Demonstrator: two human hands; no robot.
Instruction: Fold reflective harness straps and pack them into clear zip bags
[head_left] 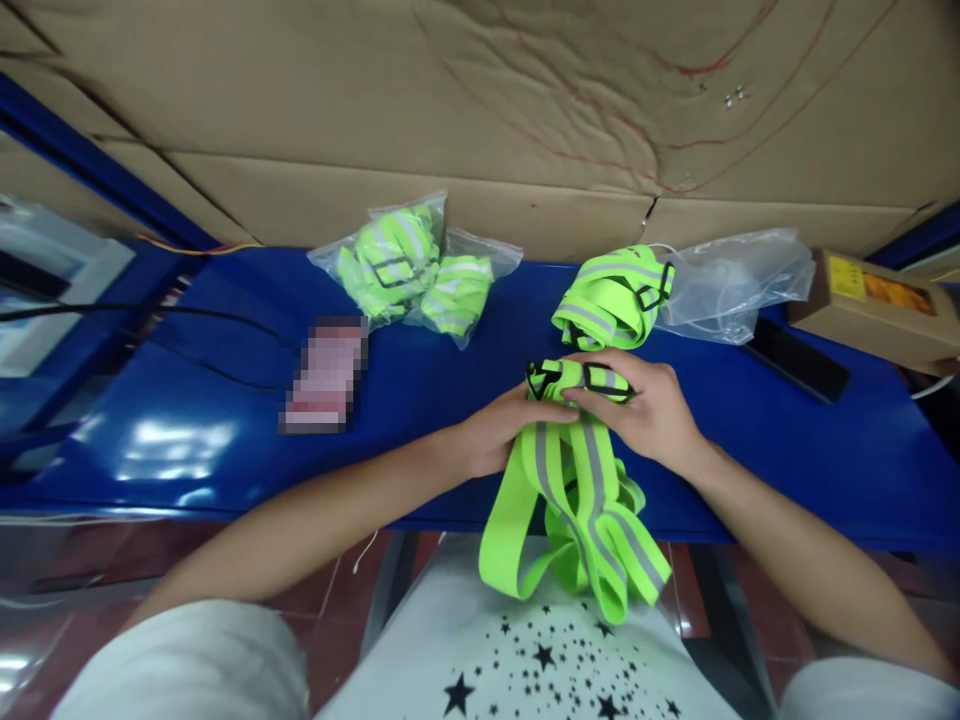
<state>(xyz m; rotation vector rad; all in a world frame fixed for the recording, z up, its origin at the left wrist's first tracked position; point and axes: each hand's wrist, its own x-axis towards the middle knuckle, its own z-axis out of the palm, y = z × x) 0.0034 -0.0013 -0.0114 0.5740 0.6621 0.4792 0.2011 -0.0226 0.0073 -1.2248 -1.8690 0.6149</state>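
Both hands grip a neon-green reflective strap [592, 480] with grey stripes and black buckles, just above the table's front edge. My left hand [506, 425] is closed on its left side, thumb lying across the webbing. My right hand [649, 405] pinches the buckle end from the right. Long loops of the strap hang below the hands, over the table edge and in front of the shirt. Beyond the hands lies another bundled green strap [615, 295] with black buckles, loose on the blue table [427, 400].
Two clear bags of green straps [394, 260] lie at the back left. A phone [326, 375] with a blurred screen is nearer. At right are an empty plastic bag [739, 285], a black phone-like slab [799, 358] and a cardboard box [881, 310]. A cardboard wall [337, 110] closes the back.
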